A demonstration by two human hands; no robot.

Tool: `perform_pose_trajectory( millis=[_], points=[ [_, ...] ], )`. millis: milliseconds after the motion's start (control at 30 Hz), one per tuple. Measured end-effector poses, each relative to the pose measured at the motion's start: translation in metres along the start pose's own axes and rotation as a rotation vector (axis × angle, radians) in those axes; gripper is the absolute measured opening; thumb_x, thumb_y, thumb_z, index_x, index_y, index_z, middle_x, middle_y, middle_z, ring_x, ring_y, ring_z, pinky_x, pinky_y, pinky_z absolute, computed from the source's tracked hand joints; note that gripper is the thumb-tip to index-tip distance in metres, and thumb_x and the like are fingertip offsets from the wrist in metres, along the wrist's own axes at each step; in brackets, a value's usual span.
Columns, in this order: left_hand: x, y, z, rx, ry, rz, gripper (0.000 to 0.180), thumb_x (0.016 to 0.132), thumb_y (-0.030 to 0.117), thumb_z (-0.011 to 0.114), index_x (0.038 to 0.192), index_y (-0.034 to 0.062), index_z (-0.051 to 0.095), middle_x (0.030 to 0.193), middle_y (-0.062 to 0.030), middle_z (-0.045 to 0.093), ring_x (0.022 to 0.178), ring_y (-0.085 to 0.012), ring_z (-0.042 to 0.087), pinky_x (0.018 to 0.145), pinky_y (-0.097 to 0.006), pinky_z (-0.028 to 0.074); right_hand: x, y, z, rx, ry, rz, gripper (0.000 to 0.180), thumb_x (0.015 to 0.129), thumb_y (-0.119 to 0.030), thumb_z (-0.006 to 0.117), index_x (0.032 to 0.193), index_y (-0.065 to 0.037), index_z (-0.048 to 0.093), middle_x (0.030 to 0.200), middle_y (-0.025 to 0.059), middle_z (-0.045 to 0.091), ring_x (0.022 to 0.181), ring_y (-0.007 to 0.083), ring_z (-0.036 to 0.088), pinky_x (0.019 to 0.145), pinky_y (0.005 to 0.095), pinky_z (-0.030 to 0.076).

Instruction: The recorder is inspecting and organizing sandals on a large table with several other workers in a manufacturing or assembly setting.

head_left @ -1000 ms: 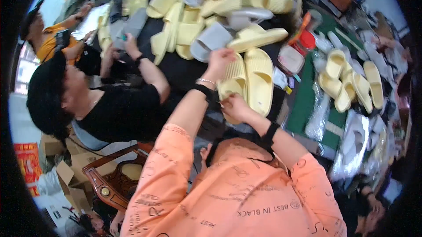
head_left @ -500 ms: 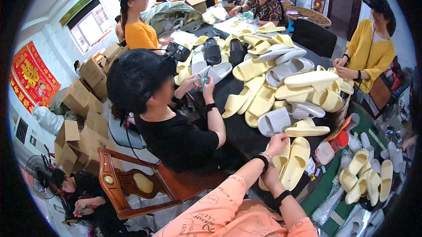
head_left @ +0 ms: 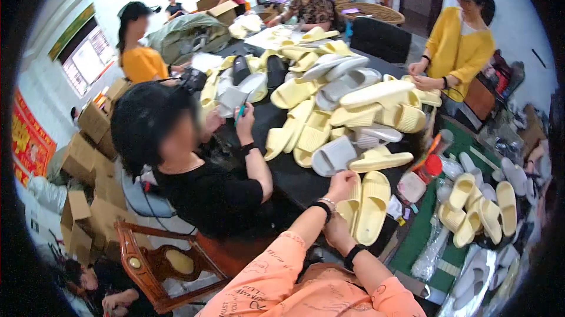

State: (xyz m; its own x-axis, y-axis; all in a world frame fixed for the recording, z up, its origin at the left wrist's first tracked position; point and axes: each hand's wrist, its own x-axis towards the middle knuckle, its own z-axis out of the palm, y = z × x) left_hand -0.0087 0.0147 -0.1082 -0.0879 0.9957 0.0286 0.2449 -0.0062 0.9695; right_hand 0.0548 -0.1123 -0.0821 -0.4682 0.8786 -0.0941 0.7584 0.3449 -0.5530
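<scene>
My left hand [head_left: 343, 186] is closed at the toe end of a pale yellow slide slipper [head_left: 351, 206] with a ribbed strap, its fingers bent against the edge. Lower down, my right hand [head_left: 338, 229] grips the same slipper near its heel; my left wrist partly covers those fingers. A matching yellow slipper [head_left: 374, 208] lies right beside it, sole down on the black table. Just beyond my left hand are a grey slipper [head_left: 333, 156] and another yellow slipper [head_left: 381, 157] lying on its side.
A large heap of yellow and grey slippers [head_left: 376, 94] covers the table [head_left: 282, 170] ahead. At my left, a person in black [head_left: 206, 199] holds a grey slipper and a small green-handled tool. More slippers [head_left: 479, 208] lie on a green surface at right, near a red-lidded jar [head_left: 432, 166]. A wooden chair [head_left: 170, 258] stands lower left.
The whole view has swung, so the scene sits further left and a little higher. My hands stay on the same slipper. The person in black has lifted the tool hand slightly off the grey slipper.
</scene>
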Motion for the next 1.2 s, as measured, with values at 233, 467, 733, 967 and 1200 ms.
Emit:
perform_pose_trajectory(
  millis=[233, 467, 733, 967, 1200],
  points=[
    [0.003, 0.006, 0.002, -0.187, -0.05, -0.041, 0.013, 0.076, 0.0, 0.053, 0.087, -0.0017, 0.059, 0.073, -0.0043, 0.06, 0.066, -0.0097, 0.055, 0.06, -0.022, 0.045, 0.0, 0.03, -0.004, 0.432, 0.104, -0.005, 0.013, 0.074, -0.008, 0.053, 0.085, 0.0, 0.056, 0.079, 0.0176, 0.058, 0.072, 0.0322, 0.057, 0.065, 0.036, 0.045],
    [0.001, 0.016, 0.01, 0.094, -0.025, -0.023, 0.016, 0.076, 0.0, 0.05, 0.088, 0.001, 0.061, 0.074, -0.0091, 0.061, 0.067, -0.0156, 0.057, 0.061, -0.028, 0.044, -0.061, 0.025, -0.077, 0.558, 0.301, 0.086, 0.01, 0.076, -0.009, 0.057, 0.082, -0.001, 0.057, 0.071, 0.0111, 0.057, 0.065, 0.0187, 0.055, 0.059, 0.0267, 0.043],
    [-0.001, 0.019, 0.027, 0.443, -0.02, 0.328, 0.024, 0.069, -0.002, 0.044, 0.08, 0.0059, 0.064, 0.077, -0.0161, 0.059, 0.075, -0.0289, 0.056, 0.066, -0.036, 0.043, -0.053, 0.016, -0.119, 0.697, 0.757, 0.143, 0.015, 0.078, -0.015, 0.059, 0.082, 0.0, 0.061, 0.074, 0.0048, 0.059, 0.063, 0.008, 0.051, 0.056, 0.0216, 0.04],
    [0.008, 0.026, 0.032, 0.479, -0.147, 0.38, 0.027, 0.066, -0.002, 0.048, 0.085, 0.0089, 0.064, 0.087, -0.0134, 0.06, 0.09, -0.0281, 0.052, 0.078, -0.038, 0.037, -0.046, 0.031, -0.119, 1.341, 0.619, 0.248, 0.017, 0.081, -0.014, 0.055, 0.092, -0.001, 0.06, 0.068, 0.0, 0.059, 0.057, 0.0046, 0.05, 0.053, 0.0169, 0.037],
    [0.003, 0.039, 0.047, 0.47, -0.165, 0.379, 0.033, 0.07, -0.007, 0.04, 0.094, 0.0046, 0.06, 0.085, -0.0159, 0.056, 0.084, -0.0313, 0.053, 0.075, -0.036, 0.042, -0.064, 0.075, -0.065, 1.167, 0.365, 0.727, 0.018, 0.079, -0.018, 0.056, 0.076, 0.0, 0.059, 0.06, 0.0036, 0.056, 0.048, 0.0074, 0.049, 0.045, 0.0199, 0.039]
  ],
)
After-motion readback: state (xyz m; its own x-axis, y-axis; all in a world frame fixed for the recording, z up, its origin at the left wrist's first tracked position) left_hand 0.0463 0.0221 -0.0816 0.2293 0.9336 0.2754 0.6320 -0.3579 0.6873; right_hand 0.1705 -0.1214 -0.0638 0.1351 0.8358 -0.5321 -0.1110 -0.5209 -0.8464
